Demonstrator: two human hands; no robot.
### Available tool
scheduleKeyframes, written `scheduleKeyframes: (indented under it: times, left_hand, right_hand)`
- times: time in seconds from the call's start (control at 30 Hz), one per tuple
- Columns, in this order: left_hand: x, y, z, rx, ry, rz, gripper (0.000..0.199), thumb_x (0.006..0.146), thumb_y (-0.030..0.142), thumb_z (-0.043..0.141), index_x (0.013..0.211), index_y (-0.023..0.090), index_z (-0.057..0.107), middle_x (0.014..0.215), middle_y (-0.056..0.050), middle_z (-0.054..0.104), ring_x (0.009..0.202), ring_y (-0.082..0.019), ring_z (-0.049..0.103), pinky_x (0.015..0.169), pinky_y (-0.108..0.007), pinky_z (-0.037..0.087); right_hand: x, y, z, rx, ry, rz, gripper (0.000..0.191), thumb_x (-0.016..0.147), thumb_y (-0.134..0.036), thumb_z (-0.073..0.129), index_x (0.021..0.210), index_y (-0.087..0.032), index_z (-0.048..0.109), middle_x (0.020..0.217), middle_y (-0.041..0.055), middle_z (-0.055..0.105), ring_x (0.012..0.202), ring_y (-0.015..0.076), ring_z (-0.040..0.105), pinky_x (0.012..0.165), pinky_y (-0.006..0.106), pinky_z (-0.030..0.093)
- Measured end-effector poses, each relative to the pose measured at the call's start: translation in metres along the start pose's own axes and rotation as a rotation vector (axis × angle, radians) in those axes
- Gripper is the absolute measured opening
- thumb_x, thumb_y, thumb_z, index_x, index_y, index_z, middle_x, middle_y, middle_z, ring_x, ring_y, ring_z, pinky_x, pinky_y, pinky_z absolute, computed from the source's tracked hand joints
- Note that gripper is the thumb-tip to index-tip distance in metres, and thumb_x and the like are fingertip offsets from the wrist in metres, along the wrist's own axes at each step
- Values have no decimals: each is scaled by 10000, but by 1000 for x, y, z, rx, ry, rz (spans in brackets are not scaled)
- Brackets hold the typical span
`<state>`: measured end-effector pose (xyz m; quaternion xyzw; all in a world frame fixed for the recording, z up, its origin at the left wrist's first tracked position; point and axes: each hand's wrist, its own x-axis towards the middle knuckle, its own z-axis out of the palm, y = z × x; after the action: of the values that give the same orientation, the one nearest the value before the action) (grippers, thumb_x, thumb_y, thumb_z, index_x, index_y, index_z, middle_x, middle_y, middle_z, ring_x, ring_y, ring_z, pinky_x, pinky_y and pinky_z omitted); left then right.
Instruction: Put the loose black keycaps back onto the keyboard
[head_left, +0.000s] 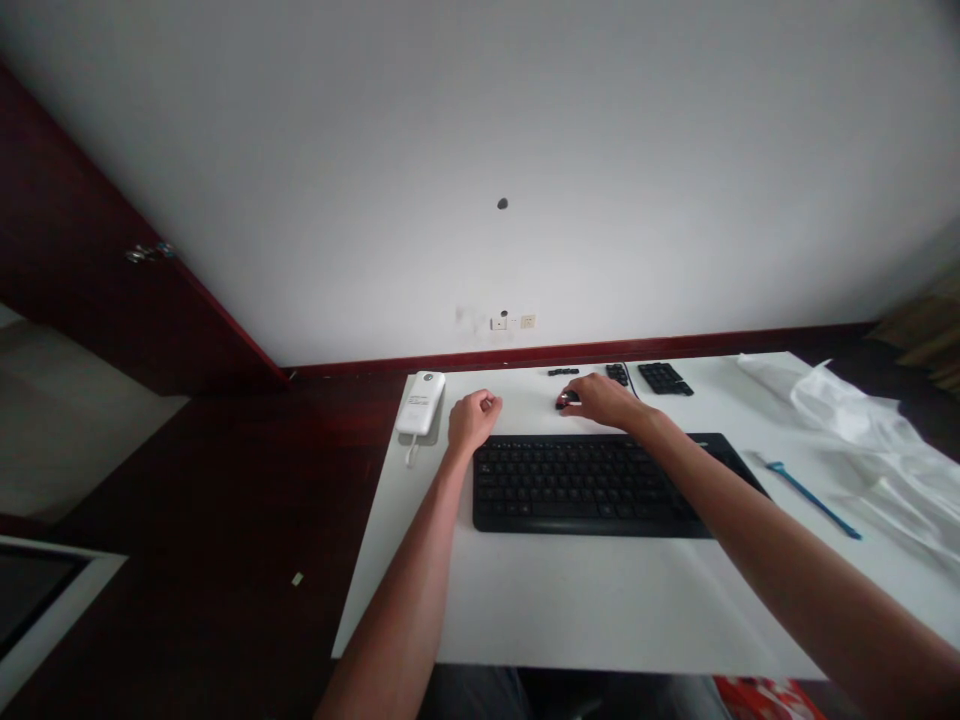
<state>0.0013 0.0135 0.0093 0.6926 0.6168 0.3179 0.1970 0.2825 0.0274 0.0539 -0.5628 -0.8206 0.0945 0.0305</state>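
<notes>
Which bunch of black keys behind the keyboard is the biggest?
The rightmost bunch; it covers more space than the middle bunch or the thin left row.

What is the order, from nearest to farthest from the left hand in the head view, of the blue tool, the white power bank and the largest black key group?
1. White power bank: left of the left hand.
2. Largest black key group: right, farther back.
3. Blue tool: farthest right.

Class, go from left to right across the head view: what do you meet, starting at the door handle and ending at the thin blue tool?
Door handle → white power bank → left hand → right hand → rightmost group of black keys → thin blue tool.
</notes>
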Motion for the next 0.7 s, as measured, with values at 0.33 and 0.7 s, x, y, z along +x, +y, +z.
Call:
scheduleKeyframes:
  times: [0.33,0.7]
  left_hand:
    - [0,-1,0,22,-12,-11,254,947,433,596,819,251,719,729,1,695,703,-163,626,653,-259,360]
    - [-1,3,-3,20,-29,-17,251,962,433,592,845,254,723,741,1,703,701,-165,630,659,-258,368]
  right_hand:
    - [5,-3,-2,-14,14,-103,310,918,-301,679,1204,-260,791,1108,80,807,1021,297,745,829,336,543]
    - [-41,-24,-26,302,90,-83,227,905,-357,669,1022,-237,821,889,39,804,763,208,709,760,295,507]
